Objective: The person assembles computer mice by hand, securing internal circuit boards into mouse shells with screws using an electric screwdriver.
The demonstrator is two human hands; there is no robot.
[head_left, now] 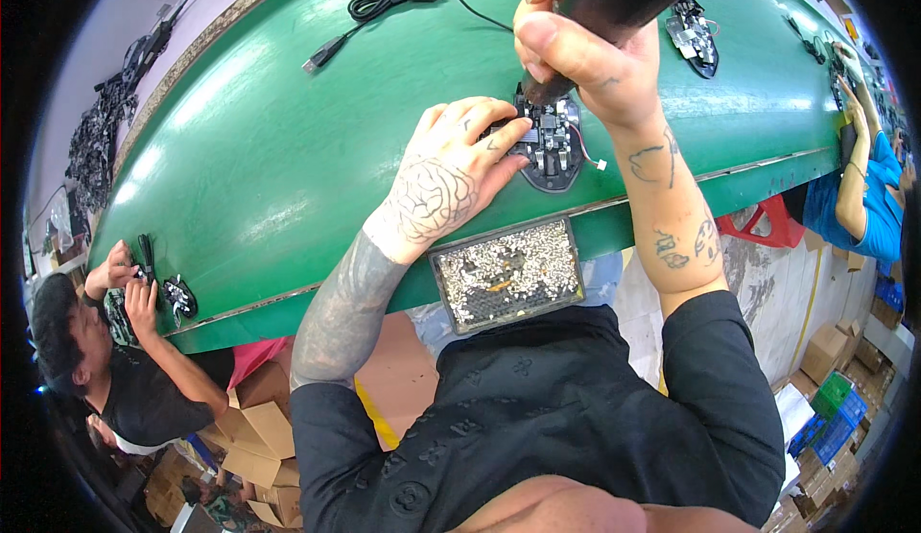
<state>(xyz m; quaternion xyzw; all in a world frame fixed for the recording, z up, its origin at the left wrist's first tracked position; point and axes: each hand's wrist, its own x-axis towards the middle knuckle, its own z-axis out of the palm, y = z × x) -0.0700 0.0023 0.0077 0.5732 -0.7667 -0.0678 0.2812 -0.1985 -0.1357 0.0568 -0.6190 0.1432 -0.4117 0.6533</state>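
Note:
My right hand (600,63) is wrapped round a dark power screwdriver (614,0), which points down at the far part of an opened computer mouse (554,168). The screwdriver's tip is hidden at the mouse. The mouse lies on the green bench with its inner parts showing; a thin wire with a white connector (601,165) hangs off its right side. My left hand (446,173) grips the mouse's left side, fingertips on its edge. Beyond it lies a coiled black cable (395,0) with a USB plug (324,54), running toward the mouse.
A dark tray of small silvery screws (508,274) sits at the bench's near edge, before my body. Another opened mouse (693,39) lies at the far right. Co-workers sit left (144,341) and right (854,188). A dark heap of cables (101,130) lies beyond the bench's left edge.

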